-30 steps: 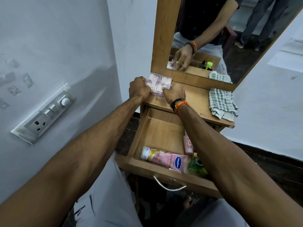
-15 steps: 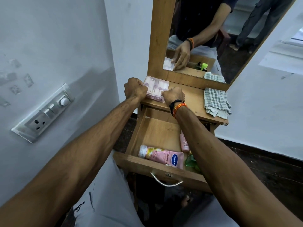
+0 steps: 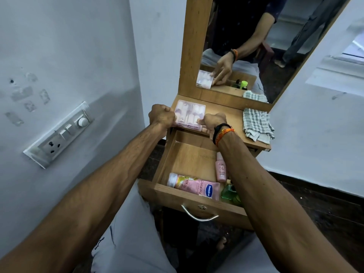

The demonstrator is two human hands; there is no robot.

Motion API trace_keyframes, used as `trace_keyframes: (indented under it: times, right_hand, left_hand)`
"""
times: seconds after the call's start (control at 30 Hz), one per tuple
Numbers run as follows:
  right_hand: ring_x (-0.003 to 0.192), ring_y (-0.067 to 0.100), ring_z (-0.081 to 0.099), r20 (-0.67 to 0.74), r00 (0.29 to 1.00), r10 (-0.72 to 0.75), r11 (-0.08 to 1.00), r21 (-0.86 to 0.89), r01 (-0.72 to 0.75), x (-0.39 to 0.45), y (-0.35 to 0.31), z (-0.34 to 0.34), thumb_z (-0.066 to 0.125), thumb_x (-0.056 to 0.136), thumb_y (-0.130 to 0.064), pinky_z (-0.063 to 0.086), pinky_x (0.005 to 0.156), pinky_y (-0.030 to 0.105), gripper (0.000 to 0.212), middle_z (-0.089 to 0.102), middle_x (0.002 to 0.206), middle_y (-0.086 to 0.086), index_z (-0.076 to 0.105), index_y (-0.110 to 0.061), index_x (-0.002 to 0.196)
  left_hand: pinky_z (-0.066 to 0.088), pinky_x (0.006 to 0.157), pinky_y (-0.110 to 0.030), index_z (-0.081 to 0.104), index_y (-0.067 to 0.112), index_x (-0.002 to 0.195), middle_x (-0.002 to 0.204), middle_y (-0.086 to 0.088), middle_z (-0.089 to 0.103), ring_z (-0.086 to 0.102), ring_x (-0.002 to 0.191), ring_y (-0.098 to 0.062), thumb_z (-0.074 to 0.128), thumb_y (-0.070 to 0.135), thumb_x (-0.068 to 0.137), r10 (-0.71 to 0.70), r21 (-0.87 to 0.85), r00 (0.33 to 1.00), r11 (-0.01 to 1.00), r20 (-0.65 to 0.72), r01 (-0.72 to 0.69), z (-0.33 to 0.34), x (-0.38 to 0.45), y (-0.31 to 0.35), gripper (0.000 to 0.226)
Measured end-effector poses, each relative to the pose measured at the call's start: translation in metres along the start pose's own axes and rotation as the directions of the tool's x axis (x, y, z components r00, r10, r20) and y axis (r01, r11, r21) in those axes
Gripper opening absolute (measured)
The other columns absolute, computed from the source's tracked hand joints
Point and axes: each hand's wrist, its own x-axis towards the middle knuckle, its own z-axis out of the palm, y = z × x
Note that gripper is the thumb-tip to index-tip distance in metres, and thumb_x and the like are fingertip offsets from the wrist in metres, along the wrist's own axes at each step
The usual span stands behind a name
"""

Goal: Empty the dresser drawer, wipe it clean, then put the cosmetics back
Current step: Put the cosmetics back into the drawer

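Both hands are up on the dresser top (image 3: 232, 117), at the left end, each on one side of a flat clear-lidded cosmetics case (image 3: 189, 116). Left hand (image 3: 161, 115) is curled into a fist against the case's left edge; whether fingers hook under it cannot be told from this angle. Right hand (image 3: 213, 120) pinches the case's near right corner, fingers curled, thumb side on the lid. The case lies flat on the top, its long axis running roughly away from the person toward the mirror (image 3: 256, 46). Judgement: this is the emptying stage, and the case is being set down, with most of the job to come. The relation that matters next: the remaining cosmetics sit below and nearer the body than either hand, in the open drawer (image 3: 189, 160). A pink lotion tube (image 3: 194, 186) lies along the drawer's front wall, long axis left to right, cap to the left. A small pink bottle (image 3: 220, 168) lies along the right wall, long axis front to back. A green bottle (image 3: 230, 193) is in the front right corner, partly hidden by the right forearm. The right forearm already crosses over the two bottles, so the right hand is likely nearer those; the tube's cap end favours the left hand. A checked cloth (image 3: 257, 123) waits on the right end of the top, just beside the right wrist, well apart from the case.
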Motion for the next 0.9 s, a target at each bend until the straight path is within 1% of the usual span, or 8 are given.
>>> trace_keyframes:
  times: [0.1, 0.2, 0.3, 0.53, 0.7, 0.8, 0.87, 0.9]
  right_hand:
    - [0.087, 0.028, 0.072, 0.103, 0.994, 0.025, 0.998, 0.058, -0.031, -0.011, 0.005, -0.015, 0.068, 0.081, 0.01, 0.061, 0.074, 0.039, 0.014, 0.073, 0.095, 0.016, 0.06, 0.003, 0.091]
    - [0.089, 0.029, 0.073, 0.191, 0.981, 0.041, 0.987, 0.148, -0.07, -0.025, 0.017, -0.033, 0.066, 0.082, 0.013, 0.06, 0.085, 0.041, 0.017, 0.074, 0.095, 0.016, 0.064, 0.006, 0.098]
    - [0.093, 0.032, 0.072, 0.195, 0.981, 0.01, 0.991, 0.128, -0.035, -0.043, 0.032, -0.048, 0.067, 0.079, 0.014, 0.059, 0.087, 0.045, 0.016, 0.074, 0.097, 0.016, 0.064, 0.008, 0.094]
    - [0.096, 0.031, 0.072, 0.255, 0.966, 0.048, 0.999, -0.027, -0.043, -0.059, 0.074, -0.068, 0.067, 0.083, 0.009, 0.056, 0.092, 0.05, 0.015, 0.074, 0.1, 0.02, 0.067, 0.006, 0.099]
    - [0.099, 0.032, 0.069, 0.199, 0.974, 0.107, 0.983, -0.167, -0.074, -0.049, 0.09, -0.065, 0.072, 0.076, 0.011, 0.054, 0.092, 0.052, 0.014, 0.075, 0.095, 0.016, 0.07, -0.003, 0.078]
    - [0.093, 0.027, 0.068, 0.162, 0.979, 0.126, 0.953, -0.293, -0.074, -0.036, 0.093, -0.057, 0.076, 0.075, 0.005, 0.059, 0.083, 0.045, 0.015, 0.074, 0.097, 0.013, 0.071, -0.003, 0.087]
    - [0.08, 0.019, 0.066, 0.148, 0.98, 0.13, 0.919, -0.388, -0.063, -0.031, 0.093, -0.051, 0.077, 0.078, 0.0, 0.057, 0.059, 0.027, 0.021, 0.07, 0.092, 0.008, 0.068, -0.001, 0.097]
    - [0.08, 0.018, 0.064, 0.142, 0.981, 0.132, 0.905, -0.42, -0.061, -0.028, 0.094, -0.047, 0.078, 0.079, -0.003, 0.054, 0.055, 0.025, 0.026, 0.069, 0.093, 0.007, 0.067, -0.001, 0.102]
  left_hand:
    - [0.063, 0.068, -0.05, 0.064, 0.007, 0.069, 0.09, -0.013, 0.074, 0.074, 0.08, -0.031, 0.073, -0.01, 0.074, -0.025, -0.052, 0.997, 0.998, 0.071, 0.029, -0.008, -0.013, -0.005, 0.02]
    - [0.062, 0.072, -0.054, 0.064, 0.008, 0.066, 0.085, -0.012, 0.075, 0.075, 0.081, -0.032, 0.069, -0.013, 0.071, -0.012, -0.097, 0.994, 0.995, 0.105, 0.022, -0.013, -0.032, -0.014, 0.023]
    - [0.062, 0.072, -0.045, 0.069, 0.008, 0.073, 0.084, -0.012, 0.076, 0.075, 0.083, -0.032, 0.067, -0.011, 0.063, 0.013, -0.118, 0.99, 0.993, 0.139, 0.004, -0.014, -0.056, -0.026, 0.022]
    - [0.062, 0.078, -0.045, 0.07, 0.01, 0.089, 0.092, -0.006, 0.075, 0.073, 0.09, -0.022, 0.072, -0.011, 0.069, -0.007, 0.025, 0.977, 1.0, 0.211, 0.002, -0.018, -0.088, -0.049, 0.029]
    - [0.059, 0.062, -0.029, 0.064, 0.009, 0.096, 0.101, -0.003, 0.07, 0.068, 0.096, -0.02, 0.071, -0.009, 0.077, -0.031, 0.221, 0.967, 0.975, 0.254, -0.027, -0.014, -0.093, -0.057, 0.027]
    - [0.059, 0.065, -0.028, 0.061, 0.009, 0.094, 0.098, -0.002, 0.068, 0.066, 0.09, -0.017, 0.068, -0.007, 0.081, -0.028, 0.339, 0.966, 0.939, 0.257, -0.063, -0.003, -0.092, -0.057, 0.021]
    - [0.051, 0.057, -0.023, 0.059, 0.011, 0.089, 0.092, 0.001, 0.064, 0.061, 0.08, -0.013, 0.067, -0.001, 0.087, -0.002, 0.38, 0.965, 0.919, 0.263, -0.102, 0.006, -0.09, -0.057, 0.015]
    - [0.045, 0.052, -0.02, 0.057, 0.013, 0.088, 0.091, 0.001, 0.063, 0.06, 0.078, -0.013, 0.066, 0.003, 0.09, 0.008, 0.386, 0.965, 0.915, 0.263, -0.113, 0.01, -0.088, -0.058, 0.014]
